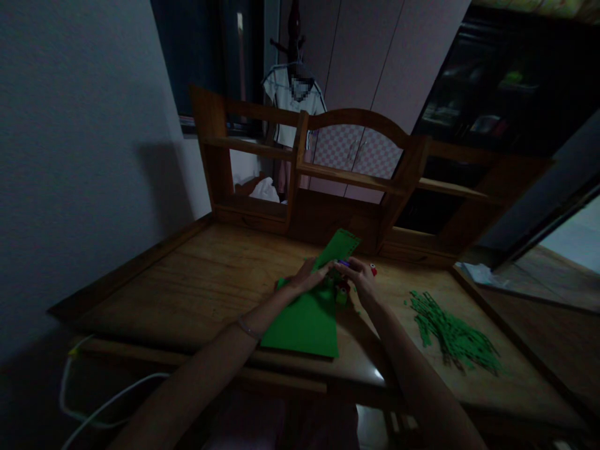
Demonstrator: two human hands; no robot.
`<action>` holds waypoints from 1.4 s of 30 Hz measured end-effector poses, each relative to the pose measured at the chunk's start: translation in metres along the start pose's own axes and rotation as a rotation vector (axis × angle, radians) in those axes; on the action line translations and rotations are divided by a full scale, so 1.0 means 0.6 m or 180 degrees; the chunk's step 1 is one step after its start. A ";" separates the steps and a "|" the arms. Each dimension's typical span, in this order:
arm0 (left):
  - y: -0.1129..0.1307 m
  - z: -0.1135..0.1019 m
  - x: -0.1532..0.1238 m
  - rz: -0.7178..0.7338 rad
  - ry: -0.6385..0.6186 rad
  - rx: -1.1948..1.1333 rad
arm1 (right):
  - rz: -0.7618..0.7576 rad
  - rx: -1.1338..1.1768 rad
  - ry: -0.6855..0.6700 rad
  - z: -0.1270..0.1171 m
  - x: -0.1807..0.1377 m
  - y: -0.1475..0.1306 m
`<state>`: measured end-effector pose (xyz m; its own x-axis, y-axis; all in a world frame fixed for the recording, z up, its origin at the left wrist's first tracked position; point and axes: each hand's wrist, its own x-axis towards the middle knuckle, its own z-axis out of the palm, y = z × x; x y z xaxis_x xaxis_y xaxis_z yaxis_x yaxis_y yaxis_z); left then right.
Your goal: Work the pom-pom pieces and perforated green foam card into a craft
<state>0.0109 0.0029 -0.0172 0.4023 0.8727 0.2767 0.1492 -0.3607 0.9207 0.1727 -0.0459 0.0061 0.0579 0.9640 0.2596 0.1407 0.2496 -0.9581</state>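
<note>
My left hand (310, 276) is closed on a narrow green paper strip (338, 240), which has a row of cut-outs along its far end and right edge. In my right hand (360, 276) is a small purple tool (344, 263), possibly a craft punch, pressed close to the strip; the fingers partly hide it. Below both hands a larger green sheet (304, 325) lies flat near the table's front edge. Beside my hands stands a small red and green object (342, 292), and a red and white one (374, 269) sits just beyond my right hand.
A pile of thin green paper strips (452, 337) lies on the right of the wooden table (178, 275). Wooden shelving (347, 178) rises along the back edge. A white cable (100, 415) hangs at the front left. Behind, a white shirt (285, 94) hangs from a stand.
</note>
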 end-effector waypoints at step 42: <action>0.029 -0.008 -0.001 0.0254 0.0651 0.0582 | 0.0383 0.0603 -0.0259 0.016 0.000 -0.007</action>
<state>0.0090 -0.0024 0.0000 0.2315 0.8807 0.4132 0.2924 -0.4681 0.8339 0.1627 -0.0462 0.0089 -0.0179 0.9902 0.1388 -0.0510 0.1377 -0.9892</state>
